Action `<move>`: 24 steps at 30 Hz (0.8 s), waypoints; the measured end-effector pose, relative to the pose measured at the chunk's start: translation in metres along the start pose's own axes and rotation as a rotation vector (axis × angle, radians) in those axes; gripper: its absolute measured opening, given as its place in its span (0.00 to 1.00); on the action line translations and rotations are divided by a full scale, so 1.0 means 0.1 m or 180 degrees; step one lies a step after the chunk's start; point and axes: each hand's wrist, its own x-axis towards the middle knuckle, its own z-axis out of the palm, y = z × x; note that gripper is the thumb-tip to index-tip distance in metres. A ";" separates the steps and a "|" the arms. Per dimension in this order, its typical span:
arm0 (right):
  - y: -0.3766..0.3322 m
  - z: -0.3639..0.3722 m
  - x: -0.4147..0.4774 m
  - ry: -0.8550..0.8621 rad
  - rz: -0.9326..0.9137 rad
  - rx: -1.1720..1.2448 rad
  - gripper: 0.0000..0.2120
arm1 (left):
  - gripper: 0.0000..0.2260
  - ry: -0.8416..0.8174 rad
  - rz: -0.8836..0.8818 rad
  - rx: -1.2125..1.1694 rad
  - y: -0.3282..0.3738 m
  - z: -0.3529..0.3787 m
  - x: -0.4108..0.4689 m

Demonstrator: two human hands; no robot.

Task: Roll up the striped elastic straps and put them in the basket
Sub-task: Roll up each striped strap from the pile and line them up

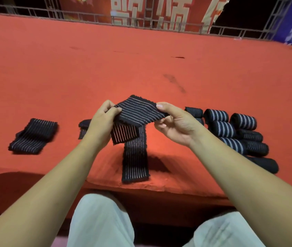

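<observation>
Strap [138, 111] is raised over the table [141, 59], tail trailing to the near edge; I note left hand [100, 122] and right hand [175, 125] each pinching one end. The left hand half hides another strap [83, 124].

Left hand [102, 120], right hand [175, 123]: fingers [161, 106] curled.
</observation>
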 end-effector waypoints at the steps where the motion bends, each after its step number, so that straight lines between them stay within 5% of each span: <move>1: 0.00 -0.02 -0.01 0.0045 0.0010 -0.0055 0.05 | 0.15 0.0047 -0.0023 -0.0074 0.00 0.05 0.00; 7: -0.03 -0.12 -0.08 -0.0094 0.0032 -0.0039 0.06 | 0.15 0.0426 -0.0107 -0.0320 -0.05 0.12 0.02; 11: -0.06 -0.19 -0.05 0.0288 -0.0292 -0.1212 0.05 | 0.15 0.0440 -0.0049 -0.0422 -0.07 0.04 0.01; 15: -0.20 -0.23 -0.05 0.0498 -0.0202 -0.1037 0.06 | 0.12 0.0034 0.0025 0.0002 -0.10 -0.09 0.00; 22: -0.44 -0.30 -0.08 -0.0062 0.0209 -0.2161 0.07 | 0.21 -0.0910 -0.0299 0.1337 -0.18 -0.33 0.00; 24: -0.50 -0.34 -0.03 0.0138 0.0048 -0.2501 0.06 | 0.19 -0.0961 -0.0354 0.1623 -0.19 -0.36 -0.02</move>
